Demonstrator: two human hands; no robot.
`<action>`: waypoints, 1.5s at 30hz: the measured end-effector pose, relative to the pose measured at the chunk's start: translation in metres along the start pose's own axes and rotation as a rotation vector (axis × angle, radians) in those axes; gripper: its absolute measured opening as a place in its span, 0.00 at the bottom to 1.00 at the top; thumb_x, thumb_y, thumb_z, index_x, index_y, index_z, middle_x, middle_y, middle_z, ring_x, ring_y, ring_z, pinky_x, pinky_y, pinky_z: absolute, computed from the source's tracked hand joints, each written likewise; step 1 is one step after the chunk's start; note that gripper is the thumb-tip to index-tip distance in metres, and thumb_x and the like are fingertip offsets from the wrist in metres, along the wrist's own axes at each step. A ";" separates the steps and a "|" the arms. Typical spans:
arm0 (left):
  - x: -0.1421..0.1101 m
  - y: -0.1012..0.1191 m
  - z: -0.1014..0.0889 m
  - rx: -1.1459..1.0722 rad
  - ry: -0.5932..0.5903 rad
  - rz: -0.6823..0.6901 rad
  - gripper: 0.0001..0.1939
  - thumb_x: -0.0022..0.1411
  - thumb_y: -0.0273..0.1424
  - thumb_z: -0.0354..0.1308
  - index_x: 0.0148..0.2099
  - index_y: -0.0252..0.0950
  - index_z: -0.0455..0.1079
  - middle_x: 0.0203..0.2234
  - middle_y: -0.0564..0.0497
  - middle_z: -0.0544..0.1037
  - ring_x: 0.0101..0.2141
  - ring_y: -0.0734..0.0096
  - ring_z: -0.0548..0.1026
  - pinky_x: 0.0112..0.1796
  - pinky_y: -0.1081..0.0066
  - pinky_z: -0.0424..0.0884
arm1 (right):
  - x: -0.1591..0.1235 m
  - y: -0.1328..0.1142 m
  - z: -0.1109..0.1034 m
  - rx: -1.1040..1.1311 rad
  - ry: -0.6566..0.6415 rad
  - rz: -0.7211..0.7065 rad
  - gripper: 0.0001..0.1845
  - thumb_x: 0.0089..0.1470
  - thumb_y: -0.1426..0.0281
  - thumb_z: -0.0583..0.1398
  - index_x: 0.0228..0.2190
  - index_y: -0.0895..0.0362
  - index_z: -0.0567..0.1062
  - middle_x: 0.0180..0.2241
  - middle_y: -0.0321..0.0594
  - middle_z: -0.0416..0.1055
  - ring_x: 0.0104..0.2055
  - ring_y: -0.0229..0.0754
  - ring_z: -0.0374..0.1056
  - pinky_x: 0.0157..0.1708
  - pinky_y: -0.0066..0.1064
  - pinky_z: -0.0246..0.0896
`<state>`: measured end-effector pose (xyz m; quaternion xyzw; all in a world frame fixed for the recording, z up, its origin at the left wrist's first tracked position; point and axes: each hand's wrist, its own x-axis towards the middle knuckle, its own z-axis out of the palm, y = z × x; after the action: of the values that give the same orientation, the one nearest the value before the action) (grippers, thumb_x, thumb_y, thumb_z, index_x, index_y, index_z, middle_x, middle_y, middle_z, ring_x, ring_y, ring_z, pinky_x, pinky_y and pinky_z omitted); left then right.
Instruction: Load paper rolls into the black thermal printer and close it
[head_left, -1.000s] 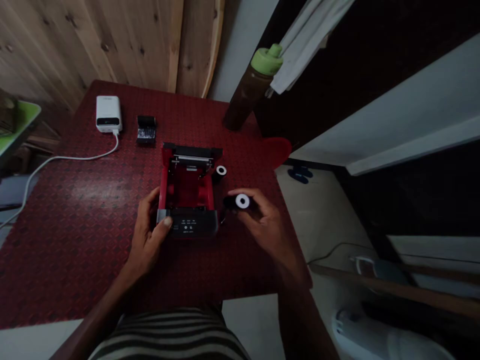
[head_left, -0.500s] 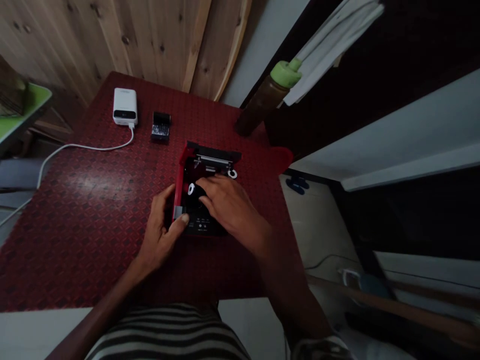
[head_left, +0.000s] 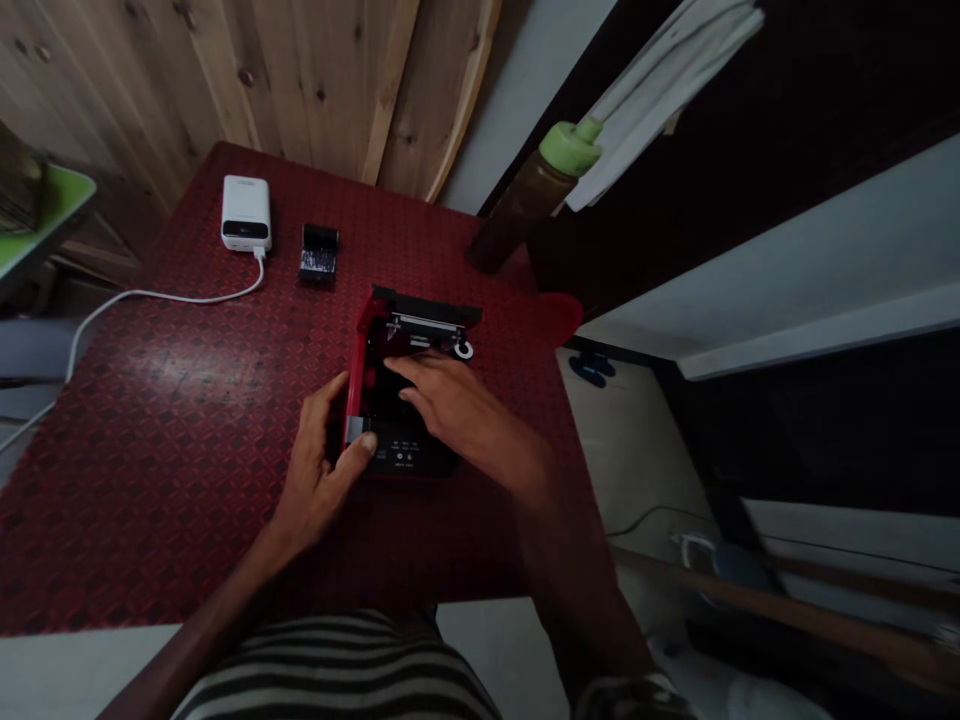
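Observation:
A small red and black printer [head_left: 375,345] lies with its lid open on the red table [head_left: 172,420]. My left hand [head_left: 319,470] grips its left side, thumb on the front corner. My right hand [head_left: 454,405] reaches into the open compartment, fingers curled on a black roll [head_left: 382,390] that sits dark and mostly hidden inside. A second small roll with a white core [head_left: 464,349] lies just right of the printer's hinge.
A white power bank [head_left: 245,212] with a white cable [head_left: 150,296] and a small black block [head_left: 319,251] lie at the back left. A brown bottle with a green cap [head_left: 529,195] stands at the back right corner. The table's front edge is close to my striped lap.
My right hand carried the black roll from beside the printer into its compartment. The roll's white end, seen half a second ago, is now hidden. My left hand kept its grip.

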<state>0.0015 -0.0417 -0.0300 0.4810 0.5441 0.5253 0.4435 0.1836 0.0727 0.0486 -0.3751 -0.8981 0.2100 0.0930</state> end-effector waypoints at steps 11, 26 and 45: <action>0.001 -0.001 -0.002 0.042 0.013 0.037 0.36 0.76 0.52 0.60 0.77 0.40 0.64 0.71 0.38 0.72 0.70 0.43 0.70 0.69 0.43 0.66 | -0.013 -0.012 -0.010 -0.010 0.015 -0.139 0.12 0.73 0.78 0.63 0.37 0.56 0.85 0.39 0.42 0.82 0.44 0.46 0.73 0.49 0.40 0.73; 0.102 0.059 -0.001 0.051 0.111 0.253 0.24 0.80 0.51 0.54 0.53 0.37 0.81 0.50 0.47 0.84 0.56 0.55 0.80 0.60 0.55 0.74 | -0.063 -0.030 0.031 -0.176 0.477 -0.081 0.16 0.73 0.81 0.59 0.47 0.56 0.86 0.40 0.44 0.83 0.41 0.47 0.75 0.43 0.40 0.78; 0.038 0.020 -0.007 -0.152 0.020 -0.130 0.33 0.66 0.44 0.72 0.69 0.40 0.74 0.67 0.42 0.80 0.66 0.48 0.78 0.64 0.54 0.77 | -0.072 -0.040 0.040 -0.087 0.558 -0.049 0.13 0.73 0.76 0.62 0.53 0.57 0.84 0.55 0.48 0.87 0.61 0.50 0.82 0.61 0.45 0.80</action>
<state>-0.0097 -0.0053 -0.0088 0.4044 0.5372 0.5397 0.5065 0.1961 -0.0164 0.0301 -0.4005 -0.8546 0.0575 0.3255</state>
